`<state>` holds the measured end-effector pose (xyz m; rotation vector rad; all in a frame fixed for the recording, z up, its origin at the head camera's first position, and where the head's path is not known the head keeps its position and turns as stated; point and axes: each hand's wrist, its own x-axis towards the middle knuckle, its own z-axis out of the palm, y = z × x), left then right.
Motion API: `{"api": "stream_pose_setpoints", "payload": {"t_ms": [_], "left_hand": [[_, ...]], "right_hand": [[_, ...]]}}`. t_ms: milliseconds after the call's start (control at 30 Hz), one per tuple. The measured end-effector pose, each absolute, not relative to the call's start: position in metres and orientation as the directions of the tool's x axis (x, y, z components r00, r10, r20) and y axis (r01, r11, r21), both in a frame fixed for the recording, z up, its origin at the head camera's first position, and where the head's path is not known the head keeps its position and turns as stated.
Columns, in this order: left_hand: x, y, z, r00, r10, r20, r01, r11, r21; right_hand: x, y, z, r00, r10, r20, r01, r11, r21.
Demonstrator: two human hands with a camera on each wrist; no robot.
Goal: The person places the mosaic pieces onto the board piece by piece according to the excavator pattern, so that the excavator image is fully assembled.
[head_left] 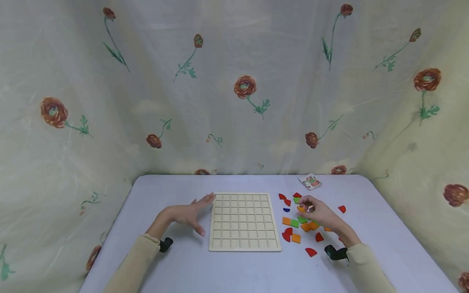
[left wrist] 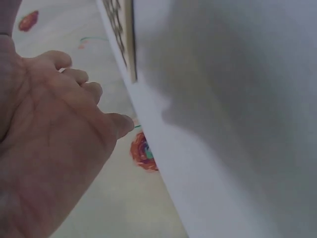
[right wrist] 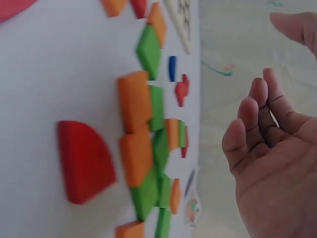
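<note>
A pale square grid board (head_left: 240, 221) lies in the middle of the table. At its left side is my left hand (head_left: 188, 213), fingers extended and thumb spread; whether the fingertips touch the rim I cannot tell. In the left wrist view this hand (left wrist: 59, 119) holds nothing. My right hand (head_left: 322, 212) hovers over scattered coloured pieces to the right of the board. Its fingers bend loosely, the thumb apart from them, and the right wrist view shows nothing between them. Nearby lie orange squares (right wrist: 134, 101), green pieces (right wrist: 148, 52) and a red quarter-round piece (right wrist: 84, 161).
A small blue half-round piece (head_left: 286, 210) lies near the board's right edge. Behind the pieces is a printed card (head_left: 310, 181). More red pieces (head_left: 310, 252) are spread towards the front and right. A flowered curtain (head_left: 227, 122) hangs around the white table (head_left: 220, 272).
</note>
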<state>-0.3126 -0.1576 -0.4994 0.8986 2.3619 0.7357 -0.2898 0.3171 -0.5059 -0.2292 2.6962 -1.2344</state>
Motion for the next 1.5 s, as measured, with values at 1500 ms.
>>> {"api": "stream_pose_setpoints", "payload": {"t_ms": [1500], "left_hand": [[-0.291,-0.132,-0.521,-0.760,0.540,-0.361,0.432,0.835,0.341]], "right_hand": [[-0.319,0.281,-0.533,-0.972,-0.098,-0.214,0.062,0.771,-0.634]]}}
